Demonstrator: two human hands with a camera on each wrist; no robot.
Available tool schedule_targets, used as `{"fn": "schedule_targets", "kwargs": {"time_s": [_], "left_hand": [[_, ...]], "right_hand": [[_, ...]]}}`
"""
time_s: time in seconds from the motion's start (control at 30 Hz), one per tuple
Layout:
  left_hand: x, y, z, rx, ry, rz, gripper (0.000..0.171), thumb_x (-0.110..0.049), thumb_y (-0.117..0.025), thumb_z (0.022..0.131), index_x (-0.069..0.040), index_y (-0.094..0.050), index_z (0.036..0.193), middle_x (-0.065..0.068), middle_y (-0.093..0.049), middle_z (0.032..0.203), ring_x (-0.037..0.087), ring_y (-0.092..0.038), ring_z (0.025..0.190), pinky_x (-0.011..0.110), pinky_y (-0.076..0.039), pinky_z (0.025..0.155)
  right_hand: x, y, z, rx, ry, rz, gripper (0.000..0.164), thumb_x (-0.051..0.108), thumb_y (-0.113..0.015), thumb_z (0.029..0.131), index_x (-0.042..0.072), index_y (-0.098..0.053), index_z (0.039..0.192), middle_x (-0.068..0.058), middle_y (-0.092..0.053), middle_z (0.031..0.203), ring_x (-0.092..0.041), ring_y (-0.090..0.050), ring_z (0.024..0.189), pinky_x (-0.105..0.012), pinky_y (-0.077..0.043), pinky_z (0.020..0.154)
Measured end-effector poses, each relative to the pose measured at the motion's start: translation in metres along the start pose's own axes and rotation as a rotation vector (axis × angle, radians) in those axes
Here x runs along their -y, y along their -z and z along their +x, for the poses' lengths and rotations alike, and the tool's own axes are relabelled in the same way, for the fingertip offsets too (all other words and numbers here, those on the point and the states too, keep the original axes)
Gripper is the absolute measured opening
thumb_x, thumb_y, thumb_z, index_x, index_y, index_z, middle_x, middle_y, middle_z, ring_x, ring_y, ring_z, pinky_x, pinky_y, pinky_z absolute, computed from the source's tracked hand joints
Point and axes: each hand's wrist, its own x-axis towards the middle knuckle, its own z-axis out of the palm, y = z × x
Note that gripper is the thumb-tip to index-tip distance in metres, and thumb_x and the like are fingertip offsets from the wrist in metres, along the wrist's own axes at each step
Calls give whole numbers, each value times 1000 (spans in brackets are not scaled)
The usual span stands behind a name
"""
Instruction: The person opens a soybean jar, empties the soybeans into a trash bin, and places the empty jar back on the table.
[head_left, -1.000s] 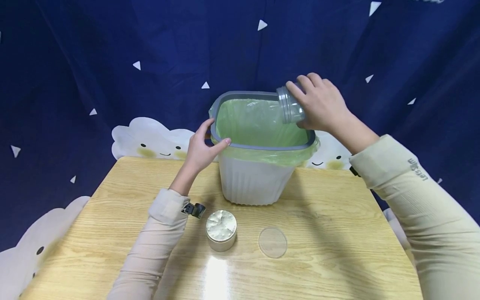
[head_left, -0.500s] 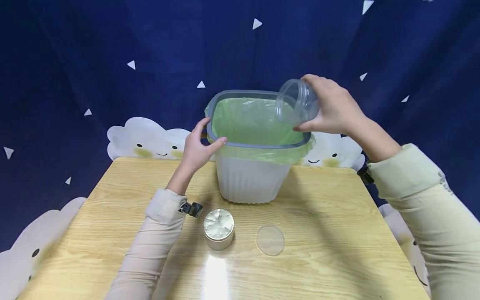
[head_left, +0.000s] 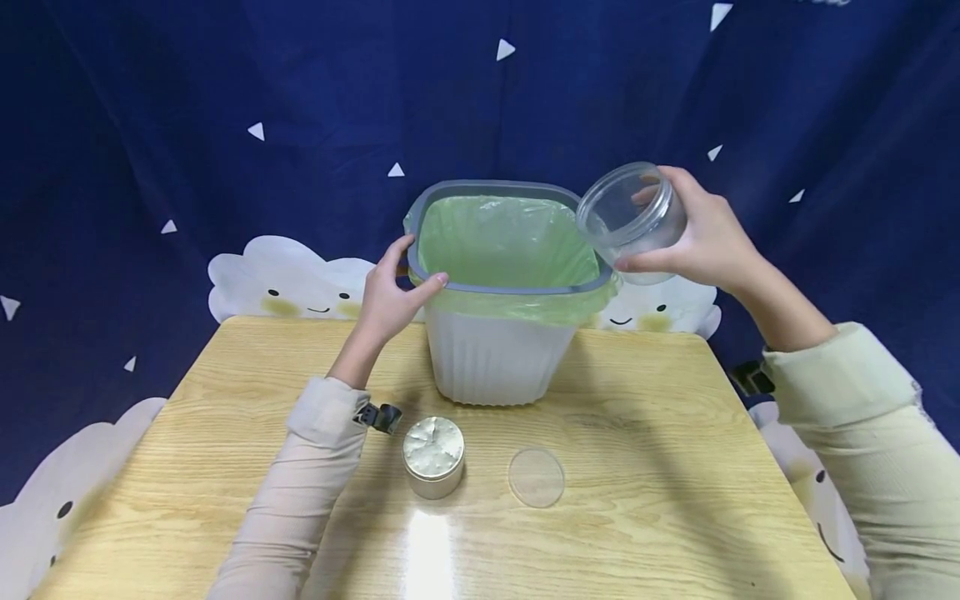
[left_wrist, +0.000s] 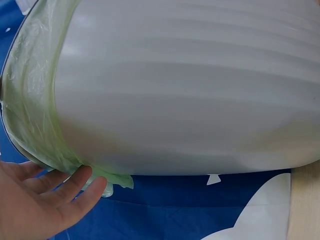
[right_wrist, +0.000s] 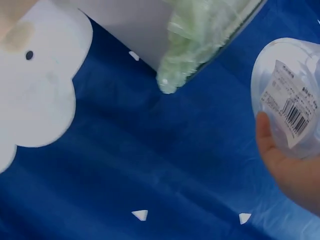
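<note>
A white trash can (head_left: 498, 358) with a grey rim stands at the table's back, lined with a pale green bag (head_left: 510, 237). My left hand (head_left: 388, 298) holds the rim's left front corner, its thumb over the front edge. In the left wrist view, its fingers (left_wrist: 75, 192) are spread against the bag's folded edge. My right hand (head_left: 712, 242) grips a clear plastic jar (head_left: 660, 229) just right of the rim. The jar tilts, its open mouth facing up and left; I see nothing inside. A barcode label (right_wrist: 290, 102) shows on its base in the right wrist view.
A second jar (head_left: 433, 454), with a crumpled silvery top, stands upright on the wooden table (head_left: 637, 500) in front of the trash can. Right of it lies a clear round disc (head_left: 536, 477). A dark blue curtain (head_left: 330, 83) with white shapes hangs behind.
My right hand has moved the jar from over the trash can to the right, turning its mouth from leftward to more upward. My left hand keeps its place on the rim.
</note>
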Motion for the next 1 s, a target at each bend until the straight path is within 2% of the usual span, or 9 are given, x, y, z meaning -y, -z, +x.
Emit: {"fn": "schedule_targets", "kwargs": {"time_s": [0.1,0.23,0.5,0.73,1.0], "left_hand": [[1,1,0,-2,-2,1,71,-33,-67,77,-9,-38,137,14,-48,128,30,-50,103,44,-40,87],[3,3,0,-4,-1,2,70,-33,-67,77,-10,-38,137,14,-48,128,30,-49,103,44,-40,87],[3,5,0,-1,4,2,71,-34,-67,78,-9,-37,138,15,-47,128,30,-49,104,45,-40,88],[4,6,1,0,3,3,72,-34,-67,77,-9,-37,138,15,-48,128,30,-49,104,44,-40,86],[8,5,2,15,21,0,73,-35,-67,78,-11,-35,139,15,-45,131,30,-48,106,46,-41,86]], "right_hand": [[-10,-4,-8,-14,-12,71,85,18,-85,58,12,-42,131,-10,-58,117,-12,-52,101,-19,-34,78],[-25,-12,-20,-23,-21,169,88,8,-85,58,16,-40,134,-9,-56,117,-3,-51,98,-14,-36,78],[-50,-33,-47,-73,5,385,81,-11,-76,60,8,-40,130,-3,-58,112,-7,-56,98,-12,-43,77],[-67,-47,-69,-76,-6,497,79,-15,-72,64,5,-37,133,-7,-56,113,-10,-55,101,-14,-45,76],[-89,-66,-93,-91,-14,609,78,-18,-68,64,2,-37,132,-2,-58,113,-10,-55,100,-14,-44,79]]}}
